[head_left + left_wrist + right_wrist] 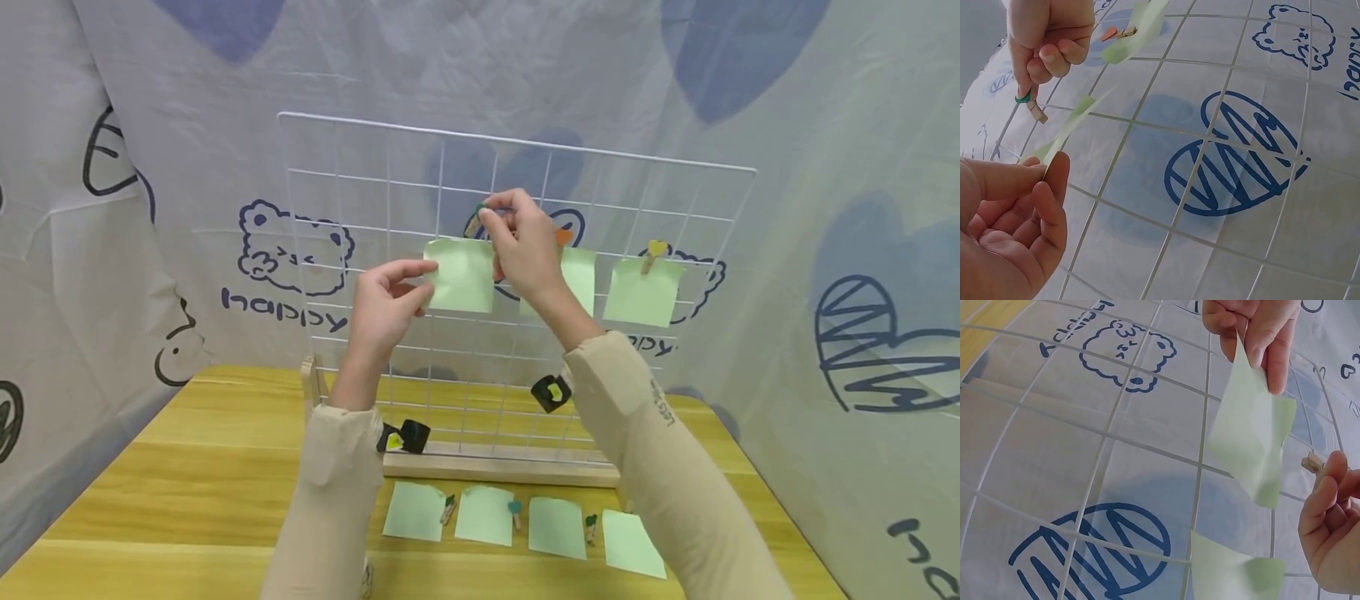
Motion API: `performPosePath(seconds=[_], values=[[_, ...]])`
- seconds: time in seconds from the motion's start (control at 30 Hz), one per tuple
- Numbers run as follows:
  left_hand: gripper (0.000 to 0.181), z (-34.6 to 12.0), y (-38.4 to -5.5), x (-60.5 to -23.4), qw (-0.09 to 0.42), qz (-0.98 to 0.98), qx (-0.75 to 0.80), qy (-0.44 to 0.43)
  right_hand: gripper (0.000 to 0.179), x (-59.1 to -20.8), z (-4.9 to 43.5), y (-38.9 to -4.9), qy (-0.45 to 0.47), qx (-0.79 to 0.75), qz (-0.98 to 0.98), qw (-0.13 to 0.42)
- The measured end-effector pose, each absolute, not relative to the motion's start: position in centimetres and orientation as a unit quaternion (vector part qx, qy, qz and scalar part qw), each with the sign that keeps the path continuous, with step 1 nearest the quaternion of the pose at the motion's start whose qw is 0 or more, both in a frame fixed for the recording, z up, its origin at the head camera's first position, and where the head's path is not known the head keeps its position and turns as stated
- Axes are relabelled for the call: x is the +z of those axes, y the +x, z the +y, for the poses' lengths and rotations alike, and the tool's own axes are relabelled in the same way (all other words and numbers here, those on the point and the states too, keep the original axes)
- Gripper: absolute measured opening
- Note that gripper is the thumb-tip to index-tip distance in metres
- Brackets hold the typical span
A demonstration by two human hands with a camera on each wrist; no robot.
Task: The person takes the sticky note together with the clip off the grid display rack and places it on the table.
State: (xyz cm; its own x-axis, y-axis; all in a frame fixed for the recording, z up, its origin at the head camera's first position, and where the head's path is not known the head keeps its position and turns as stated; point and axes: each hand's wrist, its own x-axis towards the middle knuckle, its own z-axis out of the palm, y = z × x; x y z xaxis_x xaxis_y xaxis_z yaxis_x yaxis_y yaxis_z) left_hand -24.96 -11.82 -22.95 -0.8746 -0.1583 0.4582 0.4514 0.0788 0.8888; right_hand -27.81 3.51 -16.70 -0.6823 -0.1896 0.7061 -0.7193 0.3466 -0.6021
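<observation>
My left hand [386, 304] pinches the left edge of a pale green paper note [461, 279] between thumb and fingers, in front of a white wire grid [408, 183]. My right hand [528, 250] pinches the green top of a small wooden clothespin [472, 225] just above the note's upper edge. In the left wrist view the clothespin [1038, 112] points down towards the note [1069, 128], apart from it. The right wrist view shows the note [1250, 425] slightly bent, with the clothespin [1313, 462] beside it.
Two notes hang on the grid: one under an orange clothespin [564, 237], partly behind my right hand, another [643, 296] under a yellow-heart clothespin [655, 254]. Several notes [483, 517] and clothespins [515, 512] lie on the wooden table [225, 475] before the grid's wooden base [495, 469].
</observation>
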Motion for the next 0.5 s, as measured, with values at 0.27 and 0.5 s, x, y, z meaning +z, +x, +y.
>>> performPosePath(seconds=[0.27, 0.5], values=[[0.023, -11.8, -24.4, -23.0, 0.224, -0.692, -0.677, -0.115, 0.017, -17.1, 3.9, -27.3, 0.297, 0.496, -0.779, 0.242], [0.023, -11.9, -23.9, -23.3, 0.225, -0.688, -0.679, -0.121, 0.017, -17.4, 4.3, -26.5, 0.295, 0.484, -0.790, 0.234]])
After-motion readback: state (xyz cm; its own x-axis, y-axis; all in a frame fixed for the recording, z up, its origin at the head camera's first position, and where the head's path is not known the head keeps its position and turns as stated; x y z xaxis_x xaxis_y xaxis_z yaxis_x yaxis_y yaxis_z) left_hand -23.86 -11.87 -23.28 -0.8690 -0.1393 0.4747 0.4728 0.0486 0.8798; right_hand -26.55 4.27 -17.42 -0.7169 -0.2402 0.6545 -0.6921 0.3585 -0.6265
